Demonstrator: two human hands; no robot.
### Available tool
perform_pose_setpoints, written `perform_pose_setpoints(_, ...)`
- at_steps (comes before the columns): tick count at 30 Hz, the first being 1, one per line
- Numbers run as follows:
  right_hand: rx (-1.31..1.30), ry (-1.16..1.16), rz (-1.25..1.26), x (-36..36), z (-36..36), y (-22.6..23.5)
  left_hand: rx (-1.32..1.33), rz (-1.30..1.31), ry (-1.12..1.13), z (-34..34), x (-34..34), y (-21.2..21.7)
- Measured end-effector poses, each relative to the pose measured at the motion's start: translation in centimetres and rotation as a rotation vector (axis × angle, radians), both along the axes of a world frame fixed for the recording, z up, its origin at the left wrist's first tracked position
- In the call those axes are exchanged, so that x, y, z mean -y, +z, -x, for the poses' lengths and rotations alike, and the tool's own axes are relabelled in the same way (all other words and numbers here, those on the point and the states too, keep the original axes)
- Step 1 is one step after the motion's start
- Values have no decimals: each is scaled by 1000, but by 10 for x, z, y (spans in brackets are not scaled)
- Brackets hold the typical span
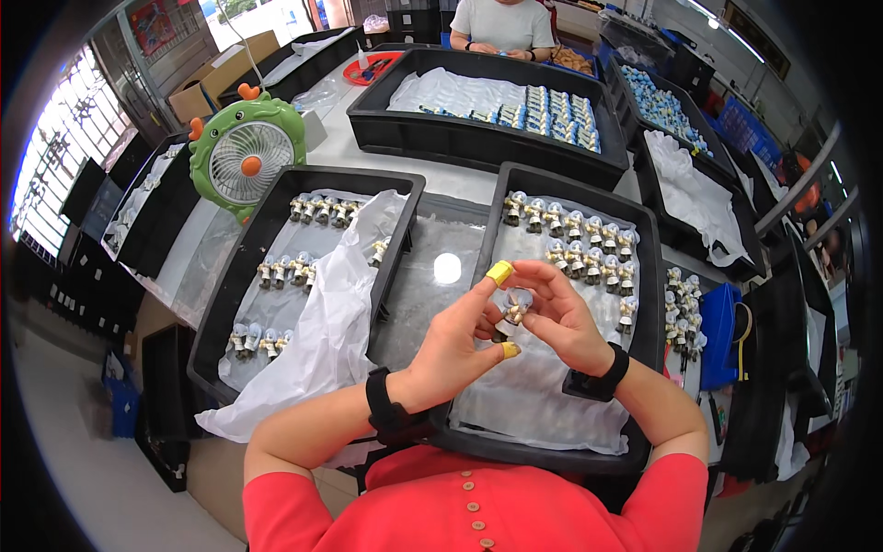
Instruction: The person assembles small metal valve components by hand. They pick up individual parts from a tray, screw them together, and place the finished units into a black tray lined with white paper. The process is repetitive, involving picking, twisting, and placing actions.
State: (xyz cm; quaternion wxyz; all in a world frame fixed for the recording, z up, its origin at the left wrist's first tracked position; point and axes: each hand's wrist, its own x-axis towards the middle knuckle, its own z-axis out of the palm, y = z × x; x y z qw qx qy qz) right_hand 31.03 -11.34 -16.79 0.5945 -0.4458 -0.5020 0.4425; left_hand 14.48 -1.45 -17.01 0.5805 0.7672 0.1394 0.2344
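A small figurine (516, 304) with a pale grey-white head is held up over the right tray. My right hand (563, 322) pinches it, the thumb pressed to its front. On its other side my left hand (452, 342) also has hold of it with the curled fingers. Yellow tape wraps the left thumb and forefinger, which stretch apart around the figurine. Below my hands, the right black tray (651, 304) holds rows of like figurines (589, 259) on white paper. My fingers partly cover the figurine's lower part.
To the left, another black tray (204, 354) holds figurines partly covered by crumpled white paper (322, 336). A green fan (246, 152) stands behind it. Further back is a large tray (478, 147) of blue-and-yellow pieces, with a person (504, 26) beyond. More figurines (682, 313) lie at right beside a blue bin (720, 339).
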Motion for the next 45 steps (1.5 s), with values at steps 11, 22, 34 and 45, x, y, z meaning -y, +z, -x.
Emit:
perform_pose_setpoints(11, -23, -14, 70, -1, 0, -2, -37, -50, -41, 1, 1, 2)
perform_pose_setpoints(22, -367, 66, 129, -5, -2, -11, -63, -113, -39, 0, 1, 2)
perform_pose_setpoints(34, -432, 96, 194, -7, -4, -19, -128, 7, -50, -1, 0, 11)
perform_pose_setpoints(45, -50, 105, 151, -1, 0, -6, -71, 681, -149, 1, -16, 8)
